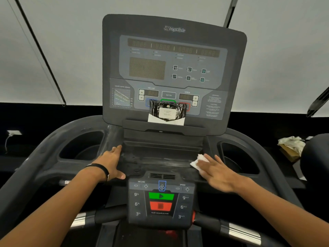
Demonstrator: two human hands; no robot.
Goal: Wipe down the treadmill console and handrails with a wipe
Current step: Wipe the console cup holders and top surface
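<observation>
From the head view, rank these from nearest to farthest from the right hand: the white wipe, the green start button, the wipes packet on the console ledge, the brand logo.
Measured from the right hand:
1. White wipe, under its fingers, on the tray's right side.
2. Green start button, lower left, on the centre control pad.
3. Wipes packet, up on the console ledge, centre.
4. Brand logo, top of the console.
</observation>
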